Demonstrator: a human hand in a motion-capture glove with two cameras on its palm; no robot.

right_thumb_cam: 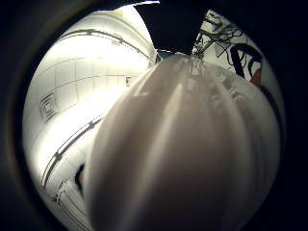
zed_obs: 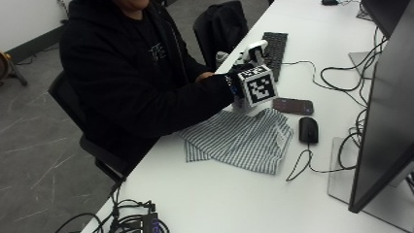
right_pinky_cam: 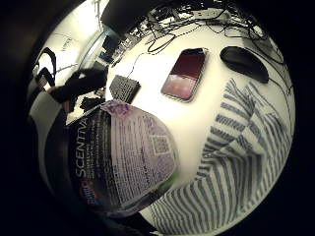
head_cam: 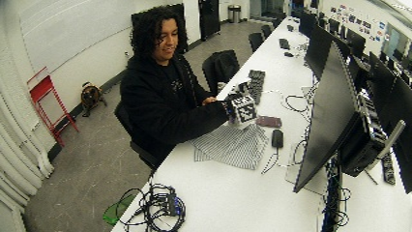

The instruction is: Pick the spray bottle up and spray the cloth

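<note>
Striped cloth (zed_obs: 239, 138) lies nearest; beyond it, gloved right hand (zed_obs: 234, 80) grips spray bottle (zed_obs: 254, 52), with phone (zed_obs: 292, 105) and mouse (zed_obs: 308, 129) alongside.

Spray bottle (right_pinky_cam: 123, 157) was smooth white plastic, glossy printed label. Cloth (zed_obs: 239, 138) was soft woven stripe. Table (zed_obs: 246, 199) was matt white. Phone (right_pinky_cam: 185, 73) screen was glossy.

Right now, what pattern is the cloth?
Thin dark stripes on white; the cloth shows best in the outside view.
</note>
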